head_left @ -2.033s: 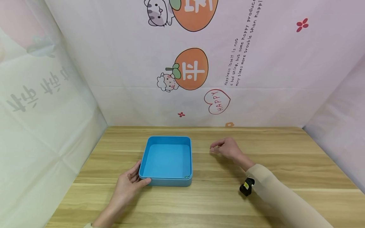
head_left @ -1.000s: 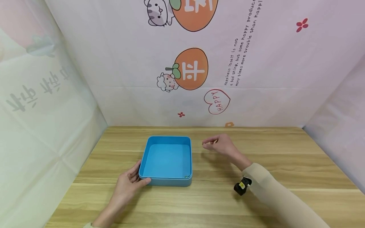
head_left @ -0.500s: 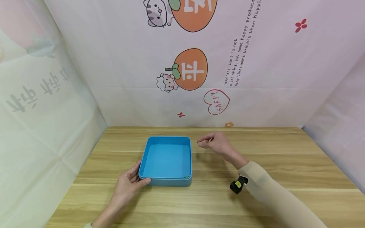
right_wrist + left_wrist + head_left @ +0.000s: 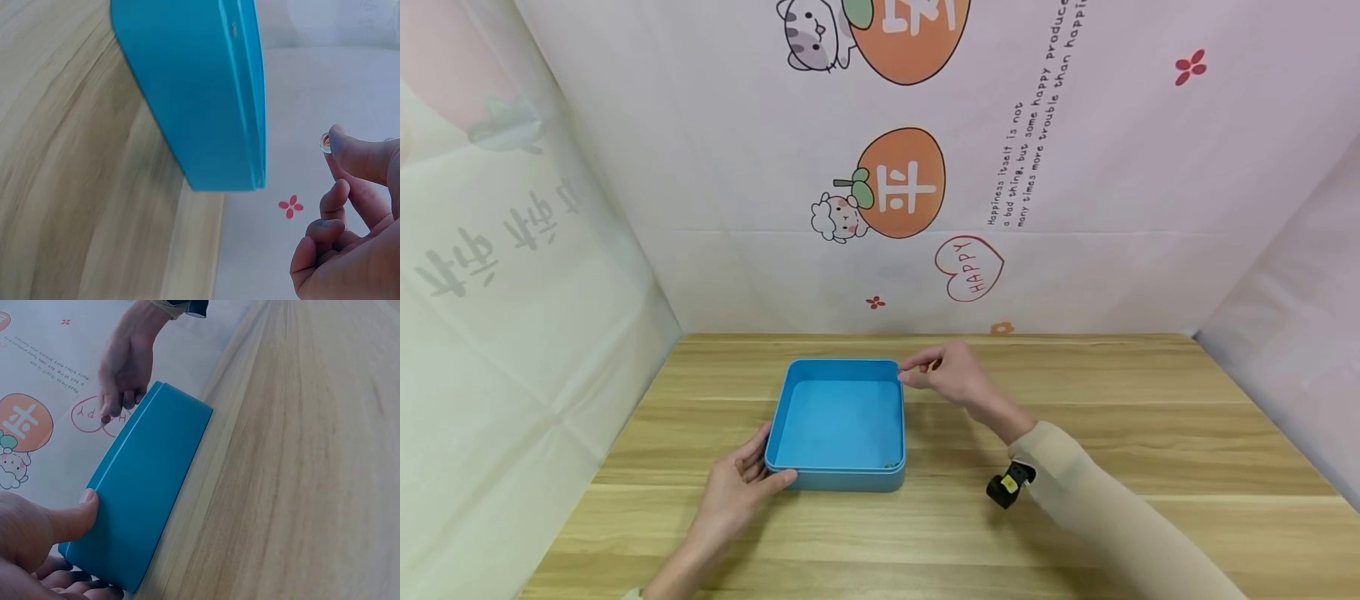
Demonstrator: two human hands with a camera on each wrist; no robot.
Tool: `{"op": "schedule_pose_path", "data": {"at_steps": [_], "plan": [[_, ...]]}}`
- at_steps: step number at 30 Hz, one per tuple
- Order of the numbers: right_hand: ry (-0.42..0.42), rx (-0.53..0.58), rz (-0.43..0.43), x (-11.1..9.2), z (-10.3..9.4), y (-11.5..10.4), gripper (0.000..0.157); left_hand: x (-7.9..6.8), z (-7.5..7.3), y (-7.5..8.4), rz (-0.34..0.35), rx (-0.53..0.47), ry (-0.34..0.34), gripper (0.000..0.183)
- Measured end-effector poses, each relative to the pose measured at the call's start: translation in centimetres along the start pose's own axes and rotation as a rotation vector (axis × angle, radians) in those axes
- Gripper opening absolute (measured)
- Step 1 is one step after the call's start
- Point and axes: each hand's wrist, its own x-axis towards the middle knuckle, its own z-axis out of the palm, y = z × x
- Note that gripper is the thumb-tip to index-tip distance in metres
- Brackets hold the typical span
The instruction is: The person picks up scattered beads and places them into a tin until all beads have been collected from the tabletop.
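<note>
A square blue box (image 4: 842, 425) without a lid stands on the wooden table. My left hand (image 4: 733, 492) grips its front left corner, thumb on the front rim and fingers along the left side; the left wrist view shows this thumb (image 4: 75, 519) on the box wall. My right hand (image 4: 951, 375) is at the box's back right corner, pinching a small clear glass marble (image 4: 325, 142) with an orange-red swirl between thumb and forefinger. The other fingers of that hand are loosely curled. Small greenish marbles (image 4: 890, 466) lie inside the front right corner, partly hidden by the rim.
The wooden table (image 4: 1112, 433) reaches back to a printed white cloth wall (image 4: 760, 283). More cloth hangs at the left (image 4: 535, 333) and right sides. A small black device (image 4: 1009, 483) is strapped at the right sleeve.
My right hand has moved left and slightly back with the marble, from the table right of the box up to its back right corner. The left hand and box have stayed put.
</note>
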Motion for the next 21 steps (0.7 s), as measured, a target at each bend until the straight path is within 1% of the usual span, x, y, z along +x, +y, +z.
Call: {"op": "schedule_pose_path", "data": {"at_steps": [8,15,21], "plan": [[-0.021,0.020,-0.017,0.1,1.1,-1.2,0.011,-0.1,0.1,0.1,0.004,-0.003,0.004,0.085],[-0.037,0.036,-0.050,0.4,2.4,-1.7,0.010,-0.1,0.0,0.1,0.015,0.008,0.000,0.086],[-0.048,0.035,-0.083,0.8,3.6,-2.1,0.009,-0.1,0.0,0.0,0.009,-0.012,0.002,0.086]]}}
